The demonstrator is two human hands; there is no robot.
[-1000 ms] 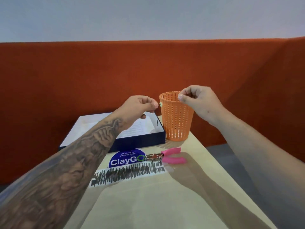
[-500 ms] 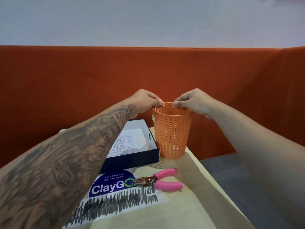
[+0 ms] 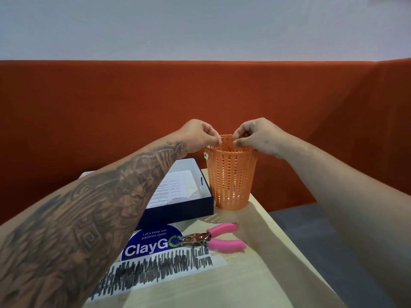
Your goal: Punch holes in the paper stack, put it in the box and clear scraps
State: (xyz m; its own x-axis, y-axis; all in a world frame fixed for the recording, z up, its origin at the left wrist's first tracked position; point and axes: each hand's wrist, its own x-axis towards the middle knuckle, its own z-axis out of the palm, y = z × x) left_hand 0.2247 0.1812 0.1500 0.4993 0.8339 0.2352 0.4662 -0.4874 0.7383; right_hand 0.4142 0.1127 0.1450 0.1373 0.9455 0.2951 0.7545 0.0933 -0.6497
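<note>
Hands, two, both raised over the basket mouth. Left hand [image 3: 199,134]: fingers curled, thumb closed against the fingertips in a pinch, at the left part of the rim; right hand [image 3: 256,134]: the same pinch, at the right part of the rim; whether either pinch contains paper scraps cannot be told, anything there being too small to see; whether the fingertips touch the rim cannot be told either.

Orange basket [image 3: 231,176]: perforated, upright, standing at the far end of the table [image 3: 255,285]; its open mouth lies directly beneath both sets of fingertips; the hands are equally near it, one on either side of its upright axis, a narrow gap between them. Judgement: scrap-clearing is the step in hand; anything let go from either pinch need only fall straight down, so no sideways reach seems called for; the wall's holes are a likely leak for small bits.

Paper stack [image 3: 172,188]: printed sheets lying flat inside the dark box [image 3: 184,211], just left of the basket, partly hidden by the left forearm; boxing looks done; punched holes not discernible.

Hole punch [image 3: 213,237]: pink handles pointing right, metal head over the blue sticker [image 3: 146,245]; well below both hands, held by neither.
</note>
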